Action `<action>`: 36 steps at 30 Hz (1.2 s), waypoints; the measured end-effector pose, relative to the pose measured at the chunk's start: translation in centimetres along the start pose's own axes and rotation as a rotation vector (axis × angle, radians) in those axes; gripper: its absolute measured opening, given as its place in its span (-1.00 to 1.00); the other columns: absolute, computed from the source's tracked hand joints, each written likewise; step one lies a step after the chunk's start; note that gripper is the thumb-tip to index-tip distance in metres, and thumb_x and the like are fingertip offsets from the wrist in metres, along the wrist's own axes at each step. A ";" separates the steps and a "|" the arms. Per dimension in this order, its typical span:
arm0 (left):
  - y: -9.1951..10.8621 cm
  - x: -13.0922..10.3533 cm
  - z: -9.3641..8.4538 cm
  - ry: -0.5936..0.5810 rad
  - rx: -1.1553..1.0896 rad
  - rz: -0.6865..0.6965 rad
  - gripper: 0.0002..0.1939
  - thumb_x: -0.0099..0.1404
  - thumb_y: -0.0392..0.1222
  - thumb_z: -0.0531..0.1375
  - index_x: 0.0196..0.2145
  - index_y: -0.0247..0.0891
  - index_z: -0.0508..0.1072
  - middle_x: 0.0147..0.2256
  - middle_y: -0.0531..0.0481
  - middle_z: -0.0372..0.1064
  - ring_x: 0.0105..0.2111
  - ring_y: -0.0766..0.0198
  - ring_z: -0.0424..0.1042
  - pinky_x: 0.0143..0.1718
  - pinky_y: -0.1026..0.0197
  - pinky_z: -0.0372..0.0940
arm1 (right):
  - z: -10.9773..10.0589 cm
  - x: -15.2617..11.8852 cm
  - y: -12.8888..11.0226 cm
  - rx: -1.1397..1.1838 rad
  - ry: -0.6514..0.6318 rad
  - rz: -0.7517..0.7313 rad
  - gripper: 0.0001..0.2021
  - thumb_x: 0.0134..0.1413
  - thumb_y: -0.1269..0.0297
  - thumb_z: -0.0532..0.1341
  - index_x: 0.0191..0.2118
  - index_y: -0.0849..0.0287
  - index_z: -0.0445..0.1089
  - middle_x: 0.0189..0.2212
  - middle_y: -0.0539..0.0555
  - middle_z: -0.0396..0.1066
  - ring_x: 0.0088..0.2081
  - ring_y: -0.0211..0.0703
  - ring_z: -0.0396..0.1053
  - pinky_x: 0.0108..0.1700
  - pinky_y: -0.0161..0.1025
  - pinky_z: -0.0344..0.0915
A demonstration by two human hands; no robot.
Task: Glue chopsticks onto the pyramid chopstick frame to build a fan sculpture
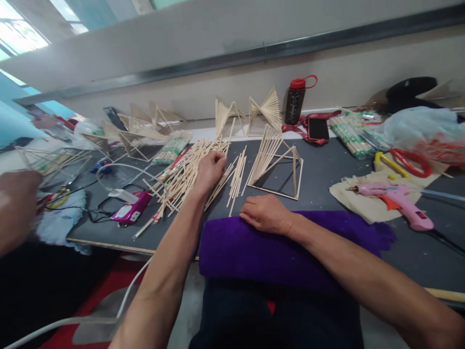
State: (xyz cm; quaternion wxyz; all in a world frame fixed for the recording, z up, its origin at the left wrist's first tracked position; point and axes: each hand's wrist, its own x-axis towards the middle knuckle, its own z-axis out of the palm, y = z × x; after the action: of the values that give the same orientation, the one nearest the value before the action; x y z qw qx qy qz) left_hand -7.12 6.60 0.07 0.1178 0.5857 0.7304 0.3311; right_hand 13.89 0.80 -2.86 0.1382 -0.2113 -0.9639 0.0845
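Note:
My left hand (211, 170) is closed with curled fingers over the right side of a pile of thin wooden sticks (185, 177). Whatever it holds, if anything, is hidden. My right hand (267, 213) rests at the far edge of a folded purple cloth (236, 247), fingers curled under and their contents out of sight. Between the hands lies a small row of loose sticks (237, 179). Just beyond my right hand stands a stick frame (298, 179) with a slanted fan of sticks (265, 155) on its left side.
Two finished-looking twisted stick models (267, 111) stand by the wall, near a dark bottle (295, 104) and phone (317, 130). At right, a pink glue gun (397, 194) lies on brown paper beside red-handled scissors (410, 162). Another person's hand (18, 208) is at left, near a purple power strip (131, 208).

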 end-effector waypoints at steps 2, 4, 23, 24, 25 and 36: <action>2.2 -2.0 0.3 -0.066 -0.407 0.033 -0.82 0.23 -0.16 0.09 -0.25 -0.28 0.37 -0.50 0.07 0.34 -0.58 0.40 0.30 -0.55 0.34 0.25 | -1.8 -0.6 0.2 0.072 0.155 -0.058 -0.68 0.30 0.23 -0.01 -0.30 0.20 0.45 -0.37 0.09 0.46 -0.33 -0.24 0.37 -0.31 -0.28 0.18; 4.5 -4.1 0.7 -0.179 -0.701 0.026 -0.84 0.20 -0.16 0.14 -0.26 -0.25 0.32 -0.49 0.11 0.30 -0.62 0.45 0.24 -0.63 0.38 0.18 | -4.5 -1.2 0.8 0.169 0.392 -0.010 -0.69 0.29 0.24 0.01 -0.32 0.19 0.47 -0.43 0.05 0.45 -0.36 -0.28 0.36 -0.29 -0.30 0.21; 7.1 -7.1 3.3 -0.475 -1.116 -0.068 -0.78 0.18 -0.13 0.27 -0.29 -0.30 0.36 -0.53 0.13 0.32 -0.68 0.51 0.20 -0.73 0.44 0.16 | -11.2 2.1 11.9 1.209 0.694 0.401 -0.77 -0.14 0.20 0.39 -0.33 0.21 0.52 -0.50 0.01 0.43 -0.53 -0.39 0.29 -0.60 -0.43 0.11; 7.0 -7.1 3.4 -0.480 -1.116 -0.073 -0.78 0.18 -0.13 0.27 -0.29 -0.30 0.36 -0.53 0.13 0.33 -0.68 0.50 0.22 -0.73 0.44 0.16 | -11.1 2.1 11.9 1.184 0.700 0.390 -0.79 -0.13 0.21 0.39 -0.35 0.22 0.52 -0.52 0.01 0.43 -0.54 -0.39 0.30 -0.60 -0.43 0.12; 6.9 -7.0 3.4 -0.487 -1.114 -0.078 -0.77 0.17 -0.13 0.27 -0.29 -0.30 0.36 -0.53 0.12 0.35 -0.68 0.50 0.24 -0.73 0.44 0.17 | -11.1 2.1 12.0 1.160 0.701 0.389 -0.79 -0.12 0.21 0.38 -0.35 0.23 0.53 -0.53 0.01 0.42 -0.54 -0.38 0.30 -0.60 -0.42 0.13; 6.6 -7.8 3.0 -0.574 -1.113 -0.167 -0.78 0.15 -0.14 0.30 -0.36 -0.30 0.37 -0.57 0.11 0.38 -0.72 0.49 0.27 -0.77 0.45 0.14 | -12.1 2.2 10.7 0.278 0.533 0.357 -0.78 0.11 0.39 0.11 -0.30 0.27 0.51 -0.48 0.07 0.46 -0.50 -0.29 0.34 -0.42 -0.30 0.22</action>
State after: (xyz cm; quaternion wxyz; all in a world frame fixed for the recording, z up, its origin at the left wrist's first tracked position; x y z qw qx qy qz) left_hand 1.91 0.96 0.19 0.6215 0.4431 0.4315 0.4808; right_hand 19.69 12.59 6.77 0.3954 -0.3703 -0.8212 0.1795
